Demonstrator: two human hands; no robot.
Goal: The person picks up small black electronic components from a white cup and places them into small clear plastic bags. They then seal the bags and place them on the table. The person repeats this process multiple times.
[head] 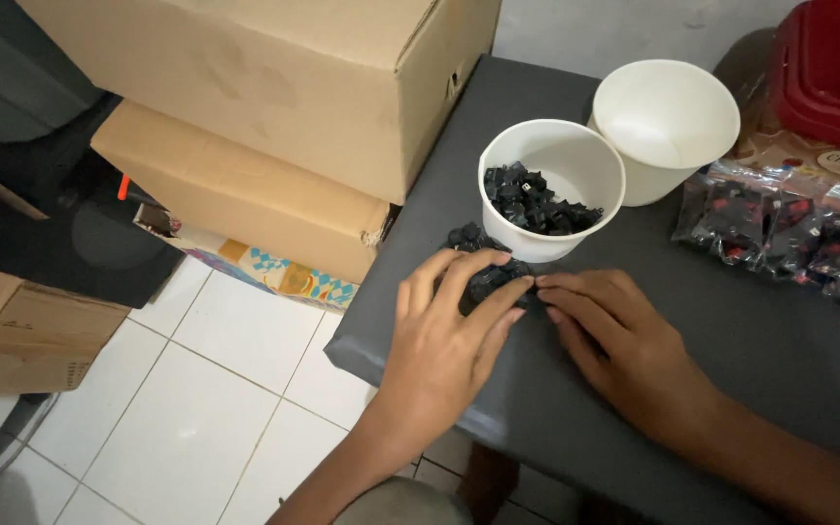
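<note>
A small heap of black plastic pieces (478,261) lies on the dark grey table (780,331), just in front of a white paper cup (552,185) that holds more of the same black pieces. My left hand (444,335) rests over the heap with fingers curled around several pieces. My right hand (614,340) lies flat beside it, fingertips touching the heap's right edge. A second white paper cup (668,122) stands behind, with nothing visible inside.
A clear bag of black and red pieces (789,233) lies at the table's right. A red lidded container (833,73) stands behind it. Stacked cardboard boxes (264,87) press against the table's left side. White tiled floor (196,408) lies below.
</note>
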